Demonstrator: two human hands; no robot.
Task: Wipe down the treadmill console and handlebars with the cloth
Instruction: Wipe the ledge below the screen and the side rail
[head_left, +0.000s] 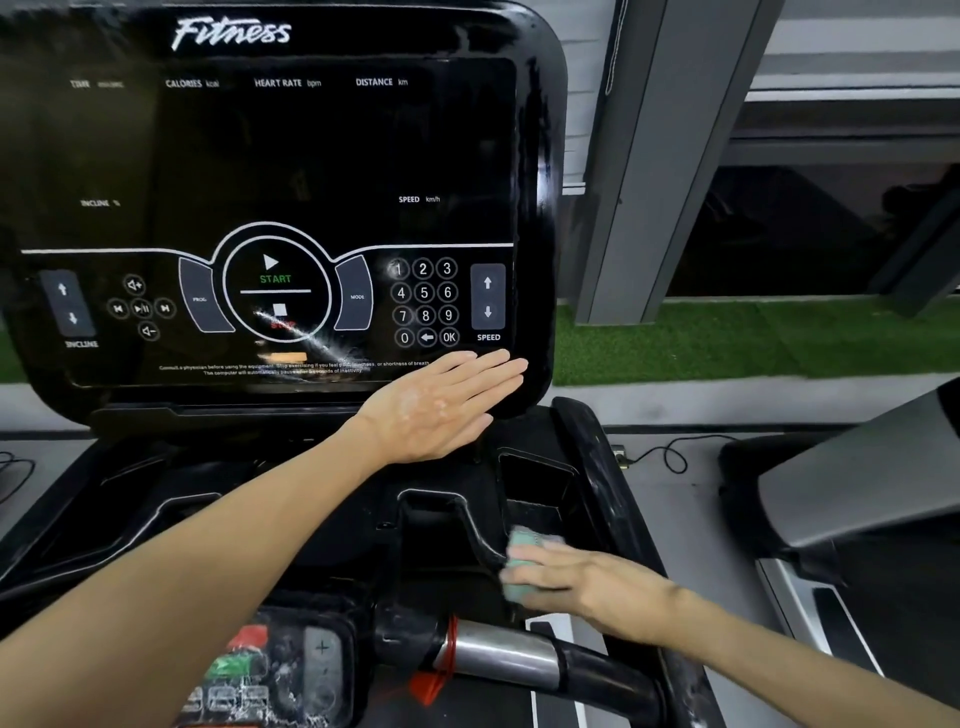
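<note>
the console (270, 208) stands up at the back. on it, the start button (275, 270) sits in the middle, the number keys (423, 301) are to its right, and the speed keys (487, 296) are right of those. the incline keys (67, 304) are far left. the left hand (441, 410) lies flat on the console's bottom right corner, just under the number keys. below the console is the tray (540, 499). the cloth (524, 561) lies on the tray's right part, under the right hand (587, 582). the handlebar (509, 657) is nearer, in front of the tray, with a small button panel (280, 670) to its left. a second machine (857, 499) stands to the right. a pillar (639, 156) is behind, right of the console.
</note>
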